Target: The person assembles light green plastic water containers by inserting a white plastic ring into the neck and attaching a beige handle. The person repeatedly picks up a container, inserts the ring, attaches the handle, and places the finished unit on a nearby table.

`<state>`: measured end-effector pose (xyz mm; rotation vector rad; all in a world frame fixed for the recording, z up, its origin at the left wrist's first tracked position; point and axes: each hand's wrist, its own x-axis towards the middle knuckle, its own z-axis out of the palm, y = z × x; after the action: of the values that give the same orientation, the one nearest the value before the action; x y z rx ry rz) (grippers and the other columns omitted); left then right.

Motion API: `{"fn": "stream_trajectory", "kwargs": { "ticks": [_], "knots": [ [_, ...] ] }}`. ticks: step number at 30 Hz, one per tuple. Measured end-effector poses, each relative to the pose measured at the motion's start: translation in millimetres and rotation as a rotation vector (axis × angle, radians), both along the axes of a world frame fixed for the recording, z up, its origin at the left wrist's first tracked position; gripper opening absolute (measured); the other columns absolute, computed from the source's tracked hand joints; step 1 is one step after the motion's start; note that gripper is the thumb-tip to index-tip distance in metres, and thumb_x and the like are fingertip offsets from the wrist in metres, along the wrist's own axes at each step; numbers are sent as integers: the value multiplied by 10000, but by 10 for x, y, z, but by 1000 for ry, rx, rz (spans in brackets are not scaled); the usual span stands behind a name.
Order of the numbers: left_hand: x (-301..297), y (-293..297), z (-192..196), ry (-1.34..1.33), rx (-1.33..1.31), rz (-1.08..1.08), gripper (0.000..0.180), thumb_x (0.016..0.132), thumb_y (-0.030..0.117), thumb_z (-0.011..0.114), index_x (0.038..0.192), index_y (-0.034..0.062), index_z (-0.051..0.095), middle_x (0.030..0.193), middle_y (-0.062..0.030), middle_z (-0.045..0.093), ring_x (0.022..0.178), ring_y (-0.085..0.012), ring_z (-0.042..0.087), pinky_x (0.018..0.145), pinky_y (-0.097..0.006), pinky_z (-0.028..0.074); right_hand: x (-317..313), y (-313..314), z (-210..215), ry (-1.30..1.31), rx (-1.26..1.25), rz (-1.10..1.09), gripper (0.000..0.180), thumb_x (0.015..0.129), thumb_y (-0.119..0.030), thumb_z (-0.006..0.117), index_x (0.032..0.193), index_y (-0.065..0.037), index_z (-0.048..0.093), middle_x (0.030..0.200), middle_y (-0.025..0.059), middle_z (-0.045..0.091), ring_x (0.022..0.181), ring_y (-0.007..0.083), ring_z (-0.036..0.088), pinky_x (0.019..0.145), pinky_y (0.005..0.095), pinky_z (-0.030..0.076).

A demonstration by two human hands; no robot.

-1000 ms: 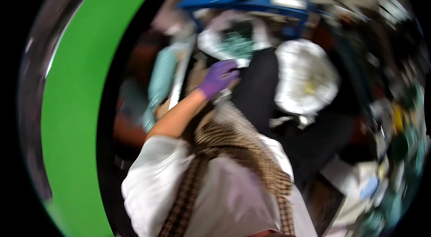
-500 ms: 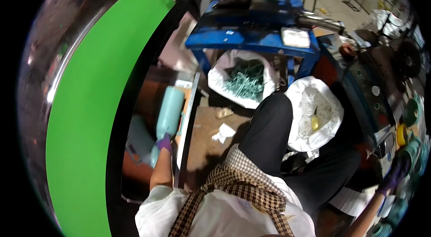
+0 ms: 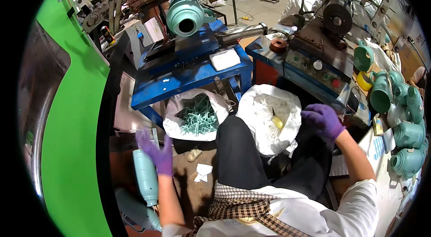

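My left hand [image 3: 156, 152], in a purple glove, hangs in the air with fingers spread and holds nothing. It is just above and right of a pale blue bottle-shaped part [image 3: 146, 177] lying at my lower left. My right hand [image 3: 322, 119], also in a purple glove, is raised over my right knee with fingers loosely curled and nothing in it. It hovers beside a white sack [image 3: 268, 118] of white and yellow scraps. A second white sack [image 3: 196, 116] holds teal plastic pieces. On the blue machine table [image 3: 188, 80] sits a teal jug body [image 3: 187, 14].
Several teal jugs [image 3: 399, 111] are stacked at the right. A grey control box [image 3: 318, 67] with buttons stands behind the right sack. A bright green curved panel [image 3: 72, 138] runs down the left. Crumpled paper [image 3: 203, 172] lies on the brown floor by my leg.
My left hand has let go of the pale blue part and risen open above it. My right hand has come in from the far right to above my knee. The view has tilted upward.
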<state>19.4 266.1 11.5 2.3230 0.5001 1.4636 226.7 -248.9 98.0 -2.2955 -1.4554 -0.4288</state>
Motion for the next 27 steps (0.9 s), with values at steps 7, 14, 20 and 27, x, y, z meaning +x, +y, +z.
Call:
{"fn": "stream_trajectory", "kwargs": {
  "ticks": [7, 14, 20, 27],
  "knots": [
    [2720, -437, 2088, 237, 1234, 204, 809, 765, 217, 718, 1496, 375, 409, 1579, -117, 322, 1380, -426, 373, 1132, -586, 325, -503, -418, -575, -133, 21, -53, 452, 724, -139, 760, 1166, -164, 669, 1103, 85, 665, 983, 298, 655, 814, 425, 516],
    [2833, -266, 2216, 633, 991, 68, 691, 817, 113, 644, 1465, 294, 482, 1559, -232, 366, 1289, -445, 516, 1149, -524, 340, -1093, -2342, -902, -147, 303, -679, 398, 728, 50, 652, 1102, -80, 698, 1044, 137, 701, 955, 346, 663, 822, 415, 536],
    [408, -1234, 2004, 58, -45, -532, 751, 797, -44, 681, 1496, -28, 406, 1498, -176, 467, 1353, -308, 483, 1117, -457, 394, -1536, -3242, -1251, -249, 285, -1285, 371, 877, -108, 659, 1245, -69, 633, 1154, 174, 651, 1081, 364, 612, 940, 437, 482],
    [1518, -2006, 1513, 152, -1475, -1313, 519, 940, 306, 649, 1412, 147, 504, 1396, -115, 552, 1263, -313, 568, 914, -540, 575, -1470, -3387, -1504, -62, 183, -1461, 456, 799, -152, 689, 1237, -46, 625, 1220, 236, 610, 1138, 421, 577, 999, 479, 464]
  ]
}}
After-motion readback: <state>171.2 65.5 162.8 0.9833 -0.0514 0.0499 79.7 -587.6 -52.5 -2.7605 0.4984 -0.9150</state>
